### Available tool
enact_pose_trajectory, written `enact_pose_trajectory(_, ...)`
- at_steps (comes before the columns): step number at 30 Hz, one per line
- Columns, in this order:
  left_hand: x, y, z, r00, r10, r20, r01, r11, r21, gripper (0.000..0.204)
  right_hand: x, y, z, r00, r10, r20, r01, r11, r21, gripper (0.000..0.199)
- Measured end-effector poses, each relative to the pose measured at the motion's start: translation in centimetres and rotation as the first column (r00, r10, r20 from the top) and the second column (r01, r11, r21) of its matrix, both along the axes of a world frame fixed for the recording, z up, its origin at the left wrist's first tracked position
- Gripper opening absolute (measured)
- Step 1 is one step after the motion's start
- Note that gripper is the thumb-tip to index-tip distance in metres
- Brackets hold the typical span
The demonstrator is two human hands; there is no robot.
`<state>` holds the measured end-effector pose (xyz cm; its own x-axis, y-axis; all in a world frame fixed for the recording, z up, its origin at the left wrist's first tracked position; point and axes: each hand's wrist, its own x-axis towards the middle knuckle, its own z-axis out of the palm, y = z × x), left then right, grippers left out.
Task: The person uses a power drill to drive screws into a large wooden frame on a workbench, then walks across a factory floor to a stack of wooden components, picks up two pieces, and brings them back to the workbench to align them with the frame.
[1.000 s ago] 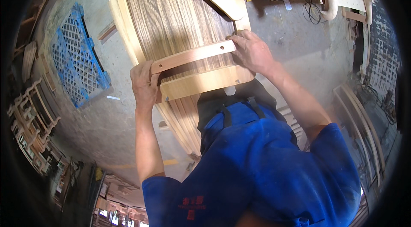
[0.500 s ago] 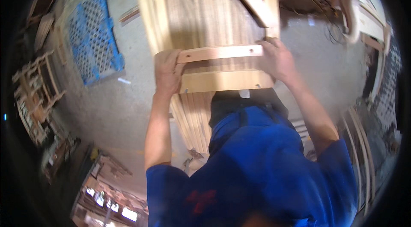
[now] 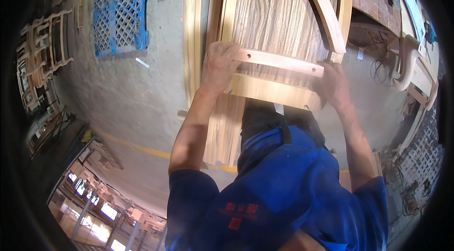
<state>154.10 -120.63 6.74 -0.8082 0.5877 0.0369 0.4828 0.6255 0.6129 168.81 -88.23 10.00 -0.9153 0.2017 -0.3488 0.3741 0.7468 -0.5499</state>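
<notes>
A pale, slightly curved wooden rail (image 3: 281, 63) with two dark holes spans the space between my hands. My left hand (image 3: 218, 64) is closed round its left end. At the other end my right hand (image 3: 336, 85) grips it, a little blurred. Beneath lies a brown wood-grain panel (image 3: 269, 17), framed by pale wooden strips. A wide pale crossbar (image 3: 274, 91) with small metal bits in it runs along the panel's near side, just below the rail. Another curved wooden piece (image 3: 324, 9) rests slantwise over the panel's right part.
Long pale strips (image 3: 226, 130) lie under and left of the panel. A blue lattice pallet (image 3: 120, 9) is on the floor at far left. Curved chair-like wooden frames (image 3: 45, 50) stand beyond it. To the right is a brown-topped bench (image 3: 376, 2) with cables below.
The view has turned, so the panel, rail and hands sit farther right in it and look tilted. Both hands keep their hold on the rail.
</notes>
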Motion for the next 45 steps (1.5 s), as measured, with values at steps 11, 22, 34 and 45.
enact_pose_trajectory(11,-0.2,-0.2,-1.0,1.0,-0.007,-0.025,0.008,0.999,0.045,0.031,0.5,-0.3,-0.2,0.998,0.01,-0.055,-0.01,1.0,0.015,0.042)
enact_pose_trajectory(22,-1.1,0.2,-0.4,1.0,-0.028,-0.002,0.028,0.999,0.037,0.032,0.3,-0.3,-0.3,0.998,-0.037,-0.06,0.034,0.998,-0.046,0.039)
enact_pose_trajectory(34,0.0,1.0,2.1,0.995,-0.015,0.094,0.021,0.998,-0.064,0.063,0.9,1.0,3.0,0.998,0.028,-0.052,-0.033,0.994,-0.103,0.057)
enact_pose_trajectory(45,4.4,10.2,2.7,0.934,-0.35,-0.069,0.318,0.906,-0.28,0.083,-9.1,2.4,2.2,0.982,-0.054,-0.183,0.108,0.948,0.298,0.063)
